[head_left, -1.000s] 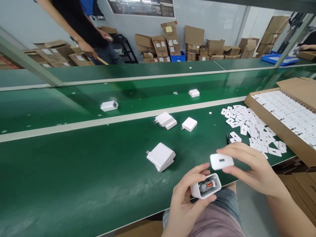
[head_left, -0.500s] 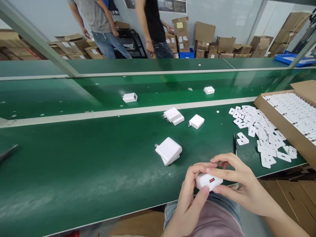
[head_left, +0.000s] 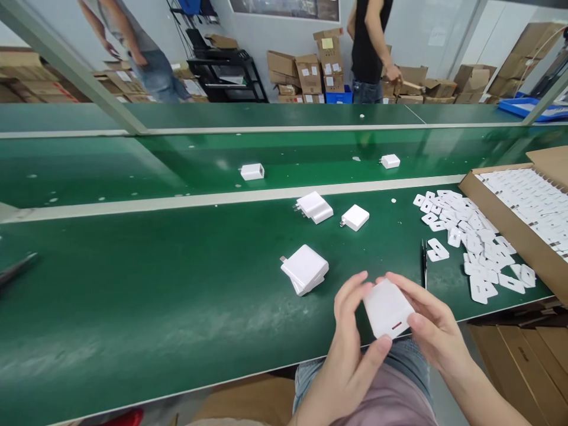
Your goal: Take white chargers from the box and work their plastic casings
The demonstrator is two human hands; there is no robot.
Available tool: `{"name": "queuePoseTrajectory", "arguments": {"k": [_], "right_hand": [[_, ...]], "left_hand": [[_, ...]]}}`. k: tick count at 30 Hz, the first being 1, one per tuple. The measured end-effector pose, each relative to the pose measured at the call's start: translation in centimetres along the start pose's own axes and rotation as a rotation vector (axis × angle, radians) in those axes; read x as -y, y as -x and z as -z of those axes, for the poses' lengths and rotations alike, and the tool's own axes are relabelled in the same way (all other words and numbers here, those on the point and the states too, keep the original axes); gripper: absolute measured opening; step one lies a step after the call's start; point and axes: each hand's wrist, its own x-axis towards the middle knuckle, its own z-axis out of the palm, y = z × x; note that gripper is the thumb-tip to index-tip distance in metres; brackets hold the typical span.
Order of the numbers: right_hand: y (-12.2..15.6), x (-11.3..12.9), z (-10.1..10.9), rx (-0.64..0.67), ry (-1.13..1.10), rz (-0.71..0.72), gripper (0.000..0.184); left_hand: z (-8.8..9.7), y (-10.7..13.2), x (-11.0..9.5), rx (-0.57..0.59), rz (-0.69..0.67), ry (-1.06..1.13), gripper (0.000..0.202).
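At the near edge of the worktop (head_left: 155, 307), a white charger (head_left: 387, 307) is held above the person's lap, between both hands. The left hand (head_left: 359, 331) pinches its left side, thumb at the near corner; the right hand (head_left: 426, 319) closes around the far and right edges, thumb by the front. Gripping by the edges seems meant to leave the broad face uncovered and the reddish slot turned toward the wearer. Just beyond the right hand lie black tweezers (head_left: 424, 263), probably put there for easy reach. Left of these, two overlapping chargers (head_left: 305, 269) rest with a metal prong pointing away left. To the right, loose white covers (head_left: 481, 236) spread beside an open carton (head_left: 501, 228) filled with white pieces, likely kept on that side for the right hand. Farther back sit another overlapping pair (head_left: 314, 207) and a single charger (head_left: 355, 217), then, past a pale strip (head_left: 222, 200), two well-separated chargers (head_left: 252, 171) (head_left: 390, 161).
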Motion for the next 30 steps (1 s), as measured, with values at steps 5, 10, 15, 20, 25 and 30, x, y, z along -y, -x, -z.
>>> {"name": "queuePoseTrajectory", "arguments": {"k": [5,10,15,20,25,30], "right_hand": [[-0.1,-0.5,-0.5,-0.049,-0.006,0.07,0.039],[-0.6,-0.6,-0.8,0.029,-0.152,0.03,0.045],[-0.8,-0.5,-0.8,0.066,-0.147,-0.096,0.071],[-0.7,-0.4,-1.3,0.04,-0.169,0.023,0.062],[-0.4,-0.4,-1.3,-0.075,0.215,0.232,0.05],[-0.3,0.3,-0.9,-0.038,0.393,0.372,0.045]], "left_hand": [[-0.9,-0.7,-0.2,-0.176,0.151,0.308,0.038],[-0.9,-0.9,-0.8,-0.274,0.133,0.264,0.036],[-0.6,-0.4,-1.5,-0.274,0.139,0.172,0.041],[-0.8,-0.6,-2.6,-0.287,0.266,0.223,0.042],[-1.1,-1.2,-2.8,-0.257,0.281,0.379,0.044],[-0.9,-1.2,-3.0,-0.241,0.201,0.326,0.043]]}}
